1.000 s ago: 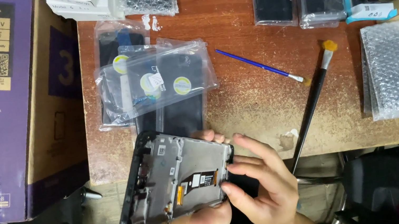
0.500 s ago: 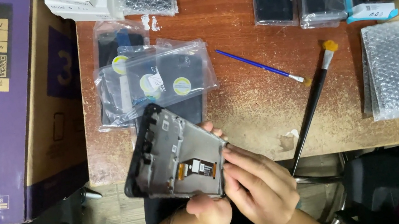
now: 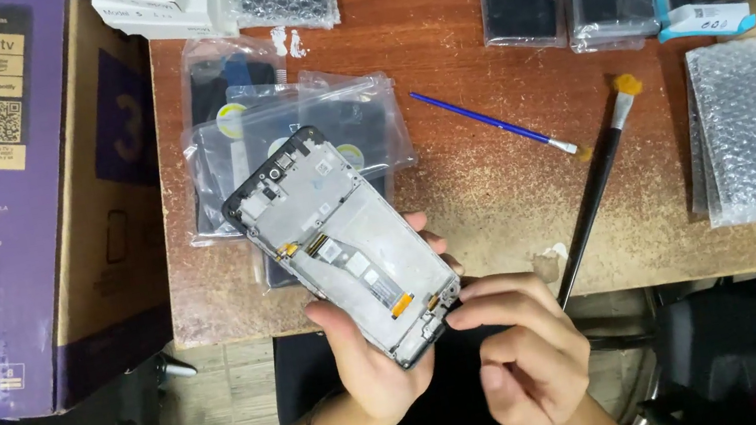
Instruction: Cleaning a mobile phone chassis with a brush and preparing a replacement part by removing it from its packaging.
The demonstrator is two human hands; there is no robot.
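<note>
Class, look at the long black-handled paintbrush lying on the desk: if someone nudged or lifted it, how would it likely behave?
The paintbrush looks thin and rigid, so it would probably lift stiffly and feel light. Its handle seems round, so a sideways push may roll it. Its lower end sits at the wooden desk edge, so a nudge could tip it off.

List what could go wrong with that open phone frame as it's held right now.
The phone frame is held over the table edge by the left hand alone, so a slip could drop it. The right hand fingers pinch its lower corner near the exposed orange flex connectors, which might bend or tear.
</note>
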